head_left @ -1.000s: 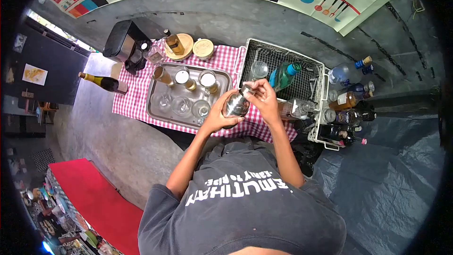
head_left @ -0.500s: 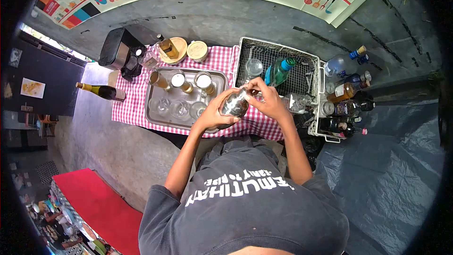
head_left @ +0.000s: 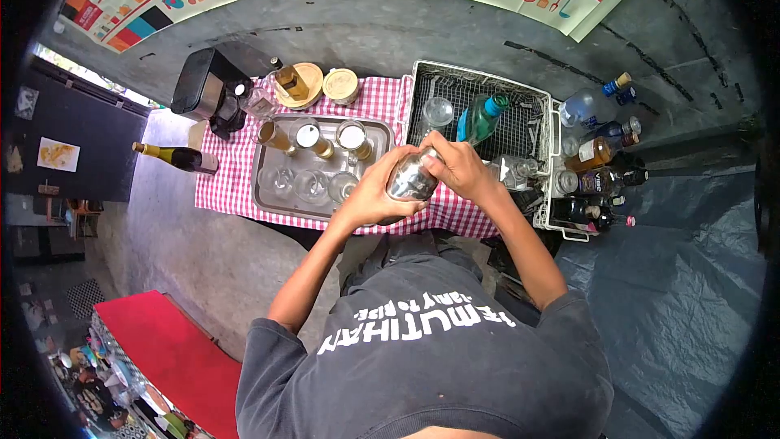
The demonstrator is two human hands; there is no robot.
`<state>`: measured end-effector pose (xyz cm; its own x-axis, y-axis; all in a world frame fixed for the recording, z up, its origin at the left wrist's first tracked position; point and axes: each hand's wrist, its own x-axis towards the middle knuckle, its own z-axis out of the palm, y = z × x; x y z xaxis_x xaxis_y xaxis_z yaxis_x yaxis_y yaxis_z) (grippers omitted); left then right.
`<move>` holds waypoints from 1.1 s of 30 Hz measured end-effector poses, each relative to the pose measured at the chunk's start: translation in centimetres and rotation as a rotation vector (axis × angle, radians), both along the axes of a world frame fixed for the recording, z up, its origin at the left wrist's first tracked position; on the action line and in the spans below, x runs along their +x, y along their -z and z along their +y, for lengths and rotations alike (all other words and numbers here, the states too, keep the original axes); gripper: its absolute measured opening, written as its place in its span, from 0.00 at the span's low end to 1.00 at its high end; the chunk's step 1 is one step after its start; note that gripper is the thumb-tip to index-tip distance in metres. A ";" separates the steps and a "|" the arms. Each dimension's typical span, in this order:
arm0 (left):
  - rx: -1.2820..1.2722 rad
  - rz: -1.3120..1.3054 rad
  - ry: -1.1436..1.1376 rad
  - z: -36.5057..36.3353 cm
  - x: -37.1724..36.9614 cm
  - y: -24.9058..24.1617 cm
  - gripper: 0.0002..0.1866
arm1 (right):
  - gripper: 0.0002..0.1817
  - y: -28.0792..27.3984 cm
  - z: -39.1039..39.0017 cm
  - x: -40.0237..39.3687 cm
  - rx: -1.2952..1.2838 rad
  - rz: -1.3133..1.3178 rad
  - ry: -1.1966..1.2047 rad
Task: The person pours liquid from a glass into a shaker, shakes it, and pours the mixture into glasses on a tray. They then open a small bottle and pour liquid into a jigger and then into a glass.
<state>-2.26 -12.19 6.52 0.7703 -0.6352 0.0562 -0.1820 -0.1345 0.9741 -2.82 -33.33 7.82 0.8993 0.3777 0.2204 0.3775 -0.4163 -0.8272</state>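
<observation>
A shiny metallic vessel (head_left: 414, 179) is held in front of my chest, over the front edge of the checked cloth. My left hand (head_left: 375, 193) wraps round its left side. My right hand (head_left: 457, 164) is closed on its upper right part, fingers bent over the top. To the left, a grey-brown tray (head_left: 258, 187) carries several glasses; the back ones hold amber liquid, such as the foam-topped glass (head_left: 353, 140), and the front ones look clear. Behind my right hand a green bottle (head_left: 484, 120) leans in the white wire rack (head_left: 520, 89).
Several bottles, one with amber liquid (head_left: 593, 154), stand along the rack's right side. A black appliance (head_left: 203, 85), a wine bottle (head_left: 175, 157) and a lidded tub (head_left: 340, 85) are at the back left. A red surface (head_left: 175, 349) lies low on the left.
The metallic vessel and both hands have moved slightly right. My right hand now wraps over the vessel's top instead of pinching there with its fingertips, and my right elbow is farther out.
</observation>
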 end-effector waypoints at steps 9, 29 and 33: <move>0.108 -0.056 -0.111 -0.1 -0.9 0.8 0.47 | 0.17 0.0 0.6 0.7 -0.268 0.043 -0.008; 0.050 -0.058 -0.175 -0.9 0.0 4.1 0.53 | 0.23 1.4 -0.2 1.2 0.053 0.017 0.380; 0.042 -0.006 -0.217 -1.5 0.2 4.3 0.49 | 0.22 2.6 0.3 0.9 0.091 0.146 0.486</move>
